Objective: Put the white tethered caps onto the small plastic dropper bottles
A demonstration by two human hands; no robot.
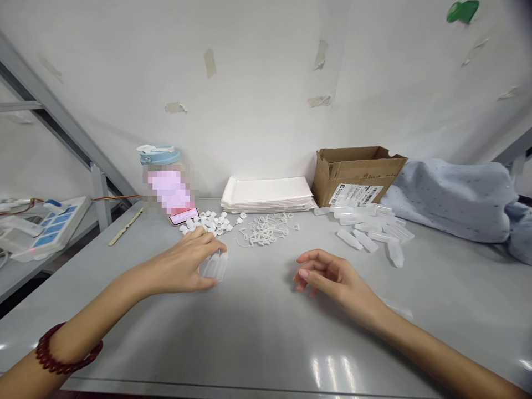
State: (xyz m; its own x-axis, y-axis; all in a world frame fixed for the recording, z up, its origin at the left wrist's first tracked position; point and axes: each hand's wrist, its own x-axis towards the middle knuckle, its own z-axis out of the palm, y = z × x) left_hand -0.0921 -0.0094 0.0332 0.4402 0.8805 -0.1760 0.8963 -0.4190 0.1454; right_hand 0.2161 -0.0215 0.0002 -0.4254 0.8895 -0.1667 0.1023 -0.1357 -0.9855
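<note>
Apparently to keep them lined up, the left hand (189, 266) curls its fingers round a row of clear tubes (216, 267) on the surface (249, 338) near small white pieces (213, 224), while the right hand (328, 276) seems empty, fingers loosely open.

Bright light casts soft shadows and streaky glare on the gray tabletop (249, 343).

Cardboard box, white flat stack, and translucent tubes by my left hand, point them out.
Cardboard box (351, 176): head view, front wall.
White flat stack (268, 192): head view, top surface.
Translucent tubes (216, 268): head view, middle of the group.
</note>
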